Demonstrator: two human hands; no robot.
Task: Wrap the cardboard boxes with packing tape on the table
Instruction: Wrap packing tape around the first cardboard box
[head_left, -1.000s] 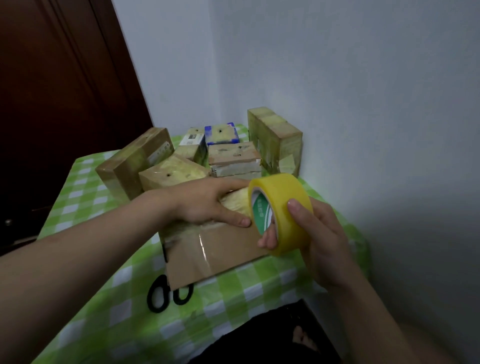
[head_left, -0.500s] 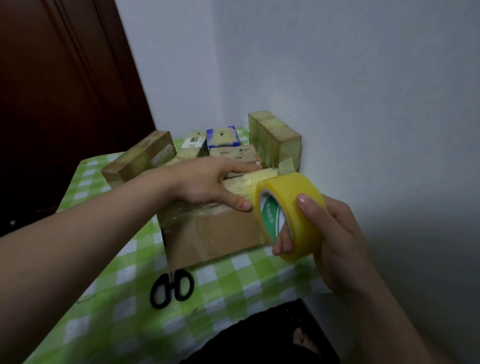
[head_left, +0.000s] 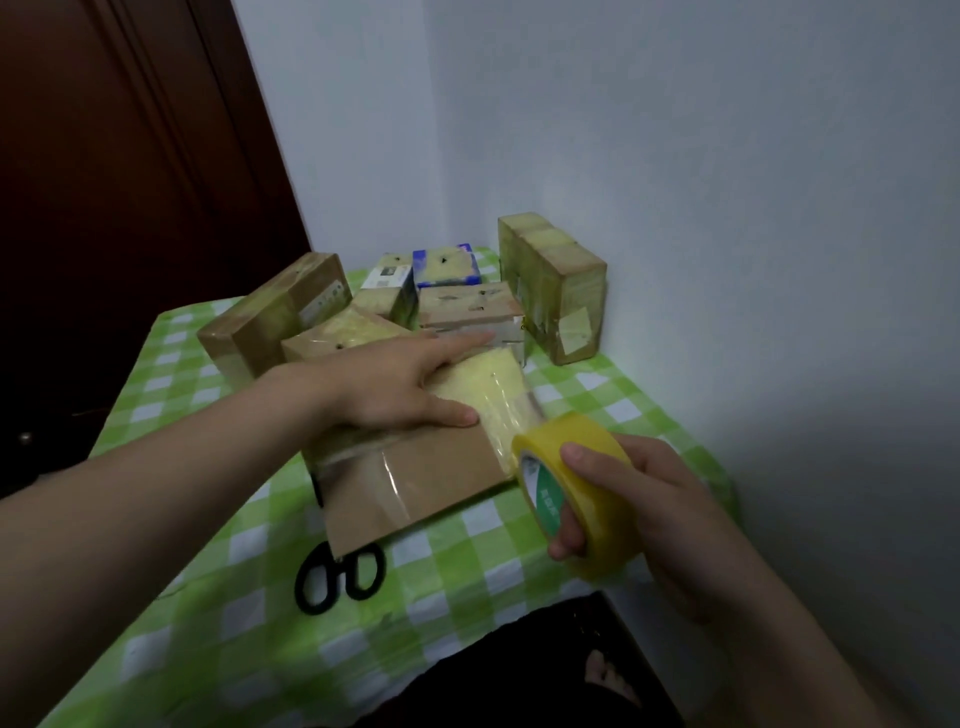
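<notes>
A brown cardboard box (head_left: 415, 483) lies on the green-checked table (head_left: 519, 545) near its front edge, its top partly covered in yellowish tape. My left hand (head_left: 395, 384) presses flat on the box's top with straight fingers. My right hand (head_left: 639, 499) grips a yellow roll of packing tape (head_left: 576, 488) at the box's right end. A clear strip of tape runs from the roll onto the box's right top edge.
Several taped boxes (head_left: 550, 280) stand at the back of the table against the white wall. Black scissors (head_left: 337, 577) lie partly under the box's front left corner. A dark wooden door (head_left: 119, 208) stands to the left. The table's front edge is close to my body.
My right hand has carried the tape roll down and to the right, along the box's right end. My left hand has flattened on the box top, and the box has settled lower on the table.
</notes>
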